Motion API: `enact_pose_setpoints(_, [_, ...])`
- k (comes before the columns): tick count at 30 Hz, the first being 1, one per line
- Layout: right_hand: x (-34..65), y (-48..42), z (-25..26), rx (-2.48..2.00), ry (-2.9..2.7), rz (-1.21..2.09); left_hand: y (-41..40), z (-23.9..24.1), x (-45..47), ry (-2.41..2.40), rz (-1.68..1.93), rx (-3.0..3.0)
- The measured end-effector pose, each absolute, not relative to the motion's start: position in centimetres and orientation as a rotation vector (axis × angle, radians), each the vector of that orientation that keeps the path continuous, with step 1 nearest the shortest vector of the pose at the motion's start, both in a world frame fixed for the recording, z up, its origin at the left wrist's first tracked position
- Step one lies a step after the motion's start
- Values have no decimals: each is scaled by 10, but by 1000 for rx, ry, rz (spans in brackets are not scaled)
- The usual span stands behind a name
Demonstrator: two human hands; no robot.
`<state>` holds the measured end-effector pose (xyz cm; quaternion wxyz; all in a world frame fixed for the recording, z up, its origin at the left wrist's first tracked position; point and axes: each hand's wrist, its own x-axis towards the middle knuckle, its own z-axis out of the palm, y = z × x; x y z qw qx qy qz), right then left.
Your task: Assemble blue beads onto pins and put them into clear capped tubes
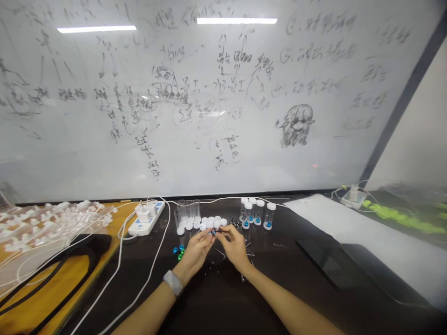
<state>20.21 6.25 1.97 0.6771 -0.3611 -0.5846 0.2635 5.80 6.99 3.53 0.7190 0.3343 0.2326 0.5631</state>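
Note:
My left hand (pixel 196 251) and my right hand (pixel 233 245) meet over the dark table, fingertips pinched close together. Between them shows a small shiny blue piece (pixel 214 232), mostly covered by the fingers; its exact shape is too small to make out. Just beyond the fingertips lie several white round caps (pixel 209 220). Shiny blue balls (pixel 175 250) and green balls (pixel 179 257) rest beside my left hand. Near my right hand are small black parts (pixel 236 223) and thin metal L-shaped keys (pixel 220 253). Tiny bits are scattered in front of the hands.
Clear tubes (pixel 188 209) stand at the back. White-capped tubes with blue pieces inside (pixel 269 215) are to their right. A white power strip (pixel 148 219) with cables sits left. A dark flat device (pixel 323 263) and a white sheet (pixel 335 218) lie right, below a whiteboard (pixel 181 153).

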Motion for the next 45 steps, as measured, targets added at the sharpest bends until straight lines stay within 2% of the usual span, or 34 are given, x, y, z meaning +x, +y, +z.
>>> enact_pose_setpoints(11, [215, 63, 28, -809, -1534, 517, 74, 37, 54, 556, 1302, 780])
enact_pose_setpoints(17, [219, 64, 31, -910, -1543, 588, 72, 39, 51, 639, 1290, 918])
enact_pose_setpoints(30, [216, 57, 39, -1009, -1835, 254, 67, 38, 55, 696, 1247, 1050])
enact_pose_setpoints(35, [208, 43, 40, -1079, -1845, 195, 74, 30, 53, 759, 1390, 994])
enact_pose_setpoints(40, [203, 18, 39, -778, -2344, 37, 75, 31, 52, 761, 1436, 937])
enact_pose_setpoints(45, [213, 14, 56, -678, -2500, 222, 72, 38, 53, 749, 1450, 915])
